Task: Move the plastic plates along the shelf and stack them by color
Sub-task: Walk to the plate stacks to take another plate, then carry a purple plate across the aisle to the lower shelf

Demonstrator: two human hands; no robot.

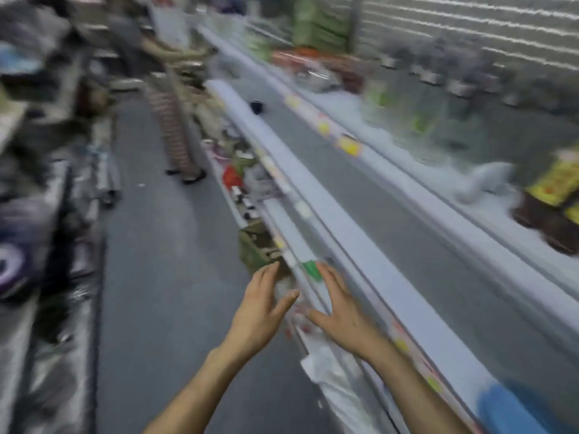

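The whole view is motion-blurred. My left hand [261, 308] and my right hand [340, 311] hang in the air side by side beside the front edge of a long grey shelf [360, 189], fingers spread and straight, holding nothing. A blue object [513, 408], possibly plastic plates, lies on the shelf at the bottom right, well to the right of my right hand. No other plates can be made out through the blur.
A person in striped trousers [170, 120] stands farther down the aisle by the shelf. Goods crowd the lower shelf [244, 170] and the upper shelf, including yellow packages [554, 186]. A small dark cup [257, 107] sits on the shelf. More shelving lines the left side.
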